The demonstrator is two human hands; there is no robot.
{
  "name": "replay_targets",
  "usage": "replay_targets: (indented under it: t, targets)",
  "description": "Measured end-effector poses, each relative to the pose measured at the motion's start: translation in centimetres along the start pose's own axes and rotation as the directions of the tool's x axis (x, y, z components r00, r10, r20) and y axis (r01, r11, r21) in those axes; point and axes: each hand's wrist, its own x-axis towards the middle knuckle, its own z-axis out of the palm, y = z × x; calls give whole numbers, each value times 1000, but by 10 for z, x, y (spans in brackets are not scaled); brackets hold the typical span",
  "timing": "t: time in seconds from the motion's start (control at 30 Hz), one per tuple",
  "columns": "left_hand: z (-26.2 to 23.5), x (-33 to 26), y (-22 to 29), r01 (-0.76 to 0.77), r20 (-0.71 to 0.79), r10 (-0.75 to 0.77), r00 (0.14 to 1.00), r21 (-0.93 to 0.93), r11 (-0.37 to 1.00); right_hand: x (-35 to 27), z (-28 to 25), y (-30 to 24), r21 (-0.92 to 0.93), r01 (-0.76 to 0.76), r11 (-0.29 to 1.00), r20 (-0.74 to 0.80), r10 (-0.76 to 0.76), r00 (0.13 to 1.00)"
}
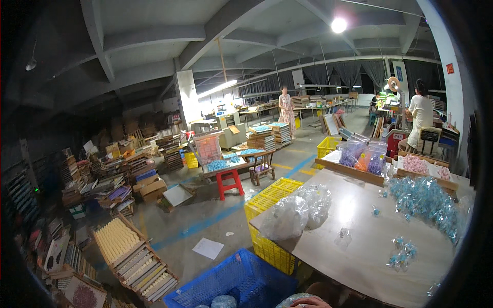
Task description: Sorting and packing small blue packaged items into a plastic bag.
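At the lower edge, part of my right hand (311, 302) shows, its fingers bent over a filled clear plastic bag (295, 300). The frame's edge cuts off most of the hand and bag. Just left of it is a blue plastic crate (185, 293) with other filled clear bags (224, 302) at its bottom. My left hand is out of sight. To the right is a pale table (334, 256), bearing a large heap of small clear-wrapped light-blue items (423, 203) and a smaller cluster (402, 252) of them. Crumpled clear plastic bags (295, 213) sit on its left corner.
A yellow crate (267, 197) stands against the table's left side. Stacked trays (138, 262) rise from the floor at left. Farther back are a red stool (229, 184), a wooden chair (262, 167) and a standing person (286, 110). Another person (421, 113) is at the right.
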Motion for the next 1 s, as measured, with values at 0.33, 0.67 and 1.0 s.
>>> replay_targets:
  t: [0.33, 0.67, 1.0]
  targets:
    - [-27, 4, 0, -227, 187, 133, 973, 700, 677, -24, 3, 22, 48, -50, 998, -25, 51, 998]
    - [-8, -7, 18, -475, 461, 145, 876, 876, 85, -49, 1, 26, 46, -227, 973, -97, 230, 968]
    - [-19, 4, 9, -298, 280, 129, 951, 942, 155, -51, 1, 53, 477, -370, 797, 33, 405, 914]
